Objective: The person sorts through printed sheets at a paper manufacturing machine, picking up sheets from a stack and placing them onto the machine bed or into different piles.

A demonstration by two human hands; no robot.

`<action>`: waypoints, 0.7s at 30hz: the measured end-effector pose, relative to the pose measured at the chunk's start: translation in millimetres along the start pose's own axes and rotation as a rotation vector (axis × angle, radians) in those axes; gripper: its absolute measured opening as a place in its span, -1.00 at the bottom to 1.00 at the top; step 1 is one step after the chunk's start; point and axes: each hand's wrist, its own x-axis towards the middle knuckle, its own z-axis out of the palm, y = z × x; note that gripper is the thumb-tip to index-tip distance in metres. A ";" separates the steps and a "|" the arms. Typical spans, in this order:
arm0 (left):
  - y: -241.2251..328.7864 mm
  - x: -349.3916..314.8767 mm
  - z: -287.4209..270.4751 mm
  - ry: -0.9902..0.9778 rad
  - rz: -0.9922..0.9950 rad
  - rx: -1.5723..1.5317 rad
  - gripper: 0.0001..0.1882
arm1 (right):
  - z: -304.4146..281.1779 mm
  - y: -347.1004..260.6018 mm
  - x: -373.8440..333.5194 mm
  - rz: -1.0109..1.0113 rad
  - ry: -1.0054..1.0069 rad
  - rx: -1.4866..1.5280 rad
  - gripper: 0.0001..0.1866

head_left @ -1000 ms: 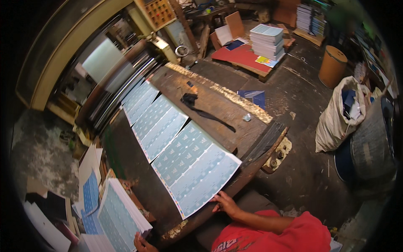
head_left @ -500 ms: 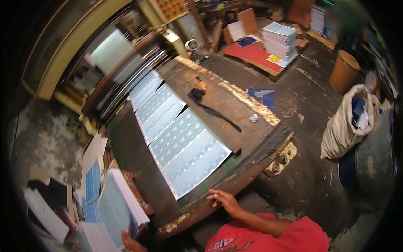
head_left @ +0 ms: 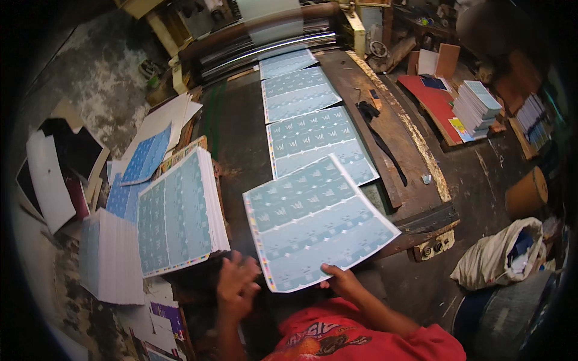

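Note:
My right hand [head_left: 344, 281] pinches the near edge of a printed blue-green paper sheet [head_left: 313, 222], thumb on top. The sheet is held tilted and bowed above the near end of the machine table [head_left: 238, 129], partly covering the sheets behind. My left hand [head_left: 236, 287], slightly blurred, has its fingers apart and holds nothing. It is between the held sheet and a tall paper stack [head_left: 174, 213] at the left. Beyond, a row of overlapping printed sheets [head_left: 319, 141] lies along the table up to shiny metal rollers [head_left: 277, 41].
A second paper stack [head_left: 111, 256] stands at the far left beside loose boards and white sheets [head_left: 51, 183]. A black strap [head_left: 382, 141] lies on the table's right side. On the floor to the right are a red board with a paper pile [head_left: 475, 108], a brown drum [head_left: 527, 192] and a cloth sack [head_left: 500, 256].
My right hand, empty before, now grips a printed sheet. My left hand has come away from the paper stack toward the right. The view has turned left.

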 end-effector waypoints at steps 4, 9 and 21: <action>-41.9 7.6 -18.0 0.202 -0.183 0.352 -0.48 | -29.3 34.4 -23.1 0.022 0.130 -0.078 -0.60; -89.5 0.3 -11.7 0.289 -0.181 0.482 -0.68 | -23.7 40.7 -52.7 0.053 0.187 -0.083 -0.55; -79.2 -1.3 -25.9 0.406 -0.246 0.228 -0.79 | -19.3 12.9 -4.0 -0.125 0.160 0.095 -0.45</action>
